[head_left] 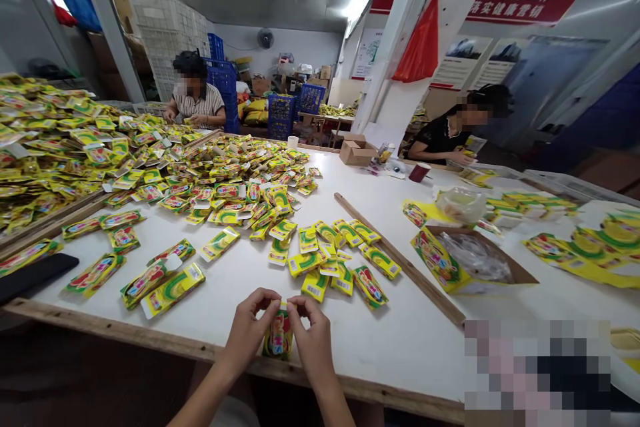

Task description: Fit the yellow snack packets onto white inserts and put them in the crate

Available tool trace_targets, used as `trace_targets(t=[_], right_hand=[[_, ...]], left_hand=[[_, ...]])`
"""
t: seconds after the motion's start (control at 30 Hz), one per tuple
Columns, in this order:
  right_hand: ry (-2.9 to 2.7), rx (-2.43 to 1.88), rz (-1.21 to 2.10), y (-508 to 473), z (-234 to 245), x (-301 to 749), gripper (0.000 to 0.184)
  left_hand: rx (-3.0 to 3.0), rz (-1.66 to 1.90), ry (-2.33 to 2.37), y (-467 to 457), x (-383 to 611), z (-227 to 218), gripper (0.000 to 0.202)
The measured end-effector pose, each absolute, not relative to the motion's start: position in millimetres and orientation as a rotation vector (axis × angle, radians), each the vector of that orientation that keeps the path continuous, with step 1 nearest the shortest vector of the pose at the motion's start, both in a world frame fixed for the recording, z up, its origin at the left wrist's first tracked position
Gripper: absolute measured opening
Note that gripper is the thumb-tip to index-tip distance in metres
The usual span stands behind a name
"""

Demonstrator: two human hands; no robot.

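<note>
At the front edge of the white table (345, 340), a small yellow and green carton (278, 339) with a red fruit picture stands between my two hands. My left hand (250, 321) pinches its top end from the left side. On the other side, my right hand (313, 328) pinches the same end, fingertips close to the left ones. Just beyond my hands lies a loose cluster of similar small cartons (327, 250). More cartons (175, 285) lie to the left, one with a white flap sticking out.
A large heap of cartons (230, 177) covers the table's left and back. A wooden strip (400, 257) runs across the table to the right, beside an open display box (440, 267) with clear plastic inside. Two people (200, 103) sit across the table. A dark phone-like object (37, 277) lies front left.
</note>
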State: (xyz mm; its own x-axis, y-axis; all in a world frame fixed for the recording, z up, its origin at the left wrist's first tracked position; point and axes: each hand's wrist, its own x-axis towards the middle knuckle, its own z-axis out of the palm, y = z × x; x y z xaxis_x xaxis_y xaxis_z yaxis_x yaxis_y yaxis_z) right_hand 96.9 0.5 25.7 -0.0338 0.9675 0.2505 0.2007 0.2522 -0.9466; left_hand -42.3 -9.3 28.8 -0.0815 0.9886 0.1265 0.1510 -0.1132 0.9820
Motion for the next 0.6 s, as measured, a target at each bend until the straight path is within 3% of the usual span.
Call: trace_targets(t=[0.37,0.5,0.6], right_hand=[[-1.464,-1.089,1.030,-11.3,17.6,95.9,0.018],[-1.438,-1.180,0.873,-17.4,29.0,120.0,0.024],[-1.428,-1.411,0.630,-34.5,44.4,197.9,0.029]], left_hand=[[1.332,1.230,1.214,-21.7,-46.0,10.6,0.023],[1.358,1.230,1.197,-23.1,-44.4,13.2,0.029],[1.451,1.203,1.276,-17.5,-44.8,16.7,0.038]])
